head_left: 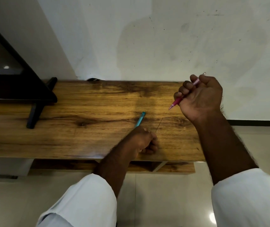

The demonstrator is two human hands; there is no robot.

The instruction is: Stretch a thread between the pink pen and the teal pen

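Note:
My left hand (145,140) rests on the wooden tabletop (81,112), closed around a teal pen (140,120) whose free end points up and away from me. My right hand (199,97) is raised above the table's right part, fisted on a pink pen (176,102) that slants with its tip down to the left and its cap end sticking out past the knuckles. A thin dark thread (158,125) lies on the wood just right of the teal pen, running toward my left hand. Whether it is tied to either pen is too fine to tell.
A black stand with angled legs (37,108) sits on the left part of the table, holding a dark frame. A white wall (147,38) rises right behind the table. Below the front edge is a lower shelf (172,167) and a tiled floor.

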